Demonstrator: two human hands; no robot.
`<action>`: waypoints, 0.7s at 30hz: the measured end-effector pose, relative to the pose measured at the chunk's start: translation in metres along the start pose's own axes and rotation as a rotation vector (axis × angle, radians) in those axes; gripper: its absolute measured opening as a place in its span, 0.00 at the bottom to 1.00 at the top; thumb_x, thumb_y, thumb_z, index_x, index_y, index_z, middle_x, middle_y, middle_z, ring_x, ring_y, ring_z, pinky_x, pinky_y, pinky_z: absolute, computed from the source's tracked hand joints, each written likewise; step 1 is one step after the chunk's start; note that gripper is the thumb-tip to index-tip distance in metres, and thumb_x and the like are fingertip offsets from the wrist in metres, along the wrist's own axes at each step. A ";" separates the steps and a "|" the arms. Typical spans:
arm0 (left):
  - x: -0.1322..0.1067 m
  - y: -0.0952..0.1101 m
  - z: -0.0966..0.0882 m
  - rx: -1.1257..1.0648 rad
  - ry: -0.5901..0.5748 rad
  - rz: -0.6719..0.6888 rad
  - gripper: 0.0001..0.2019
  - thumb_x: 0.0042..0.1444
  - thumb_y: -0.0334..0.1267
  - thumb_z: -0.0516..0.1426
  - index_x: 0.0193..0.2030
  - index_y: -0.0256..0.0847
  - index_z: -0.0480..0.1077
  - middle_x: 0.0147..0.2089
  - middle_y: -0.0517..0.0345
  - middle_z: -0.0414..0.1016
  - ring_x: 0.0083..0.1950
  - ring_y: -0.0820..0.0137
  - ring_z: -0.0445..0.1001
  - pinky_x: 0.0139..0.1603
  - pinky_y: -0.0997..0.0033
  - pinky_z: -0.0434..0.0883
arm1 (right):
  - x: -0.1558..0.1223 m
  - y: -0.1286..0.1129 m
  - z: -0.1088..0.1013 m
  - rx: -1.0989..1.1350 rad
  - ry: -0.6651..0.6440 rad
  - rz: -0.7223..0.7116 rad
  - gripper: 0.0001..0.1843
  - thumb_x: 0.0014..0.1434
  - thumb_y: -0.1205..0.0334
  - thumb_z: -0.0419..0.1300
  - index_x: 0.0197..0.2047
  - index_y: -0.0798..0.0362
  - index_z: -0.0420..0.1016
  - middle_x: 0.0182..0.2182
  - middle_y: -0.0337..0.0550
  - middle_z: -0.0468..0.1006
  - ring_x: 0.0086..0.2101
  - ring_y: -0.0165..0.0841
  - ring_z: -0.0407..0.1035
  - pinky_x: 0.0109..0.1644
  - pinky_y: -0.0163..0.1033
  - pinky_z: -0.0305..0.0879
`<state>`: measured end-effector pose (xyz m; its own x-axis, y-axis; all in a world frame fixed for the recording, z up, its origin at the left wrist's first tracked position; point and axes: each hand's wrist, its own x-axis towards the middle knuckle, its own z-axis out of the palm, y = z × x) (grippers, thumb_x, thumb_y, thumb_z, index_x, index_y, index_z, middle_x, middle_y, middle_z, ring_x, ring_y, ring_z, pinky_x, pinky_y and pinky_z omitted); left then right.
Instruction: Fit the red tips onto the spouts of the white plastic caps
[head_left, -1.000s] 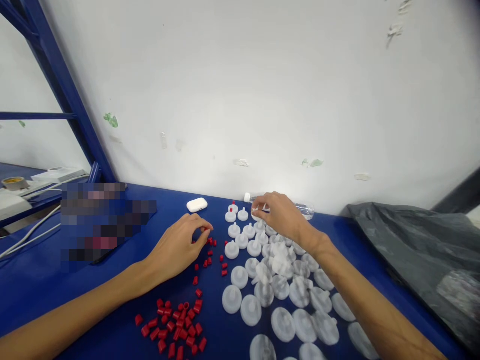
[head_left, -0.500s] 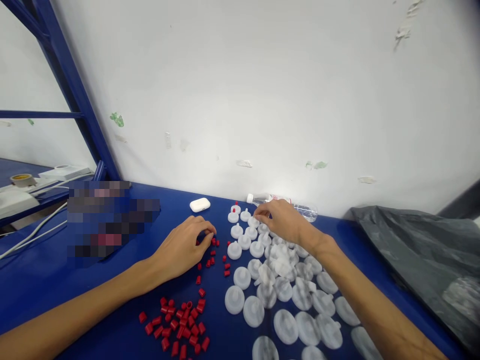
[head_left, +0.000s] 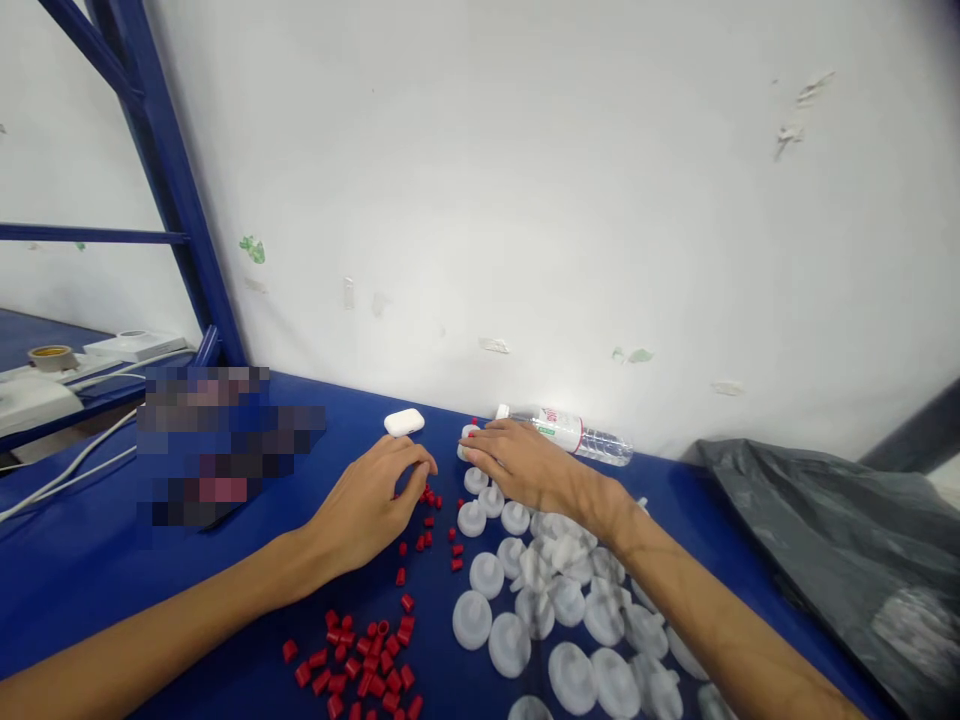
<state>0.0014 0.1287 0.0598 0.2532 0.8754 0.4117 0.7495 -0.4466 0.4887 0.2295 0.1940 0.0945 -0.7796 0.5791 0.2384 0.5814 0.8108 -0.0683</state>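
My left hand point(head_left: 379, 500) hovers over the small red caps point(head_left: 429, 495), thumb and index finger curled in a pinch; whatever lies between the tips is hidden. At the far end of the white plastic discs, my right hand point(head_left: 525, 462) closes its thumb and fingertips about a stemmed disc point(head_left: 464, 448) with a red cap at its top. The fingers cover much of this disc. More white discs point(head_left: 510, 645), round with a short stem, spread below the right forearm. A pile of larger-looking red caps point(head_left: 367, 660) lies nearer to me.
A white rounded case point(head_left: 404, 422) rests left of the discs. Along the wall lies a clear water bottle point(head_left: 604, 446). Grey plastic sheeting point(head_left: 795, 520) covers the right side of the blue table point(head_left: 300, 510). Cables point(head_left: 75, 465) and a tape roll point(head_left: 52, 358) are at the left.
My right hand has moved left, from a disc near the bottle to the capped discs at the row's far end. The left hand keeps nearly the same pose. The view has shifted slightly.
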 end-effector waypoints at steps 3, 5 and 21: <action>0.000 0.002 -0.002 -0.025 0.050 0.006 0.09 0.70 0.41 0.52 0.44 0.41 0.72 0.44 0.56 0.75 0.49 0.62 0.74 0.53 0.52 0.70 | 0.005 -0.004 -0.004 0.011 0.022 -0.003 0.14 0.73 0.60 0.51 0.51 0.51 0.77 0.48 0.49 0.82 0.57 0.46 0.69 0.63 0.57 0.60; 0.000 0.004 -0.004 -0.044 0.083 -0.006 0.10 0.70 0.41 0.51 0.47 0.41 0.71 0.43 0.57 0.75 0.46 0.63 0.74 0.52 0.53 0.70 | 0.005 -0.012 -0.012 0.027 0.052 0.005 0.09 0.70 0.60 0.57 0.50 0.52 0.76 0.48 0.49 0.82 0.55 0.46 0.69 0.63 0.56 0.58; -0.004 0.009 -0.002 -0.081 -0.016 0.077 0.16 0.72 0.46 0.49 0.37 0.41 0.69 0.33 0.62 0.72 0.34 0.69 0.71 0.39 0.63 0.69 | 0.001 -0.069 -0.020 0.271 0.099 0.054 0.18 0.60 0.74 0.58 0.48 0.46 0.59 0.38 0.37 0.75 0.35 0.37 0.72 0.39 0.41 0.63</action>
<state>0.0066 0.1211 0.0641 0.3183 0.8407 0.4380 0.6757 -0.5253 0.5173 0.1928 0.1369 0.1186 -0.7148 0.6219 0.3199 0.5276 0.7798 -0.3369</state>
